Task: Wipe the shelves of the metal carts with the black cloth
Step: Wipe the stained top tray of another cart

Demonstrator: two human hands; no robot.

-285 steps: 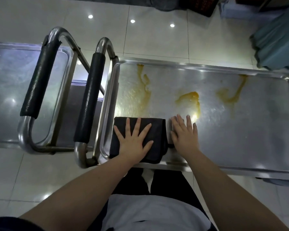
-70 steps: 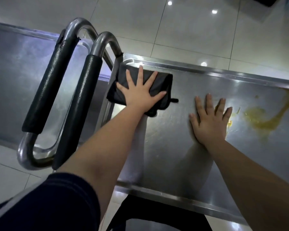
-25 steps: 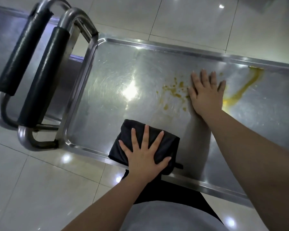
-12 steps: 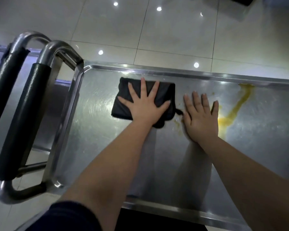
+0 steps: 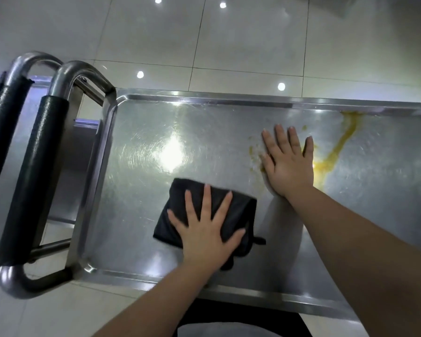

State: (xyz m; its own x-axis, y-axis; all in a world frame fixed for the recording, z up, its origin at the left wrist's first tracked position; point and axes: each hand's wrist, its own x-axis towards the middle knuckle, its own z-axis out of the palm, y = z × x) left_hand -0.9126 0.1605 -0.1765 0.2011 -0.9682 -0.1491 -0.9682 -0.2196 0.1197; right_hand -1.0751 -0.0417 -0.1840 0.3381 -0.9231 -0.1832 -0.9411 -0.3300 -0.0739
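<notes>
we press our left hand (image 5: 204, 229) flat, fingers spread, on the folded black cloth (image 5: 241, 210) at six o'clock of the cart shelf (image 5: 204, 97); our right hand (image 5: 287, 164) lies spread at two o'clock. the nine o'clock end looks clean (only glare); the yellow smear (image 5: 338, 147) at three o'clock is unwiped.

scuffed shiny metal shelf (image 5: 141, 181), matt black cloth (image 5: 238, 210)

Folded black cloth (image 5: 243, 210), a thick soft pad, lies flat on the steel cart shelf (image 5: 141, 190) beneath the spread left fingers (image 5: 207, 198). The shelf is a scuffed tray with a raised rim. A yellow-orange smear (image 5: 343, 139) runs just right of the right fingers (image 5: 281, 139), with specks to their left.
</notes>
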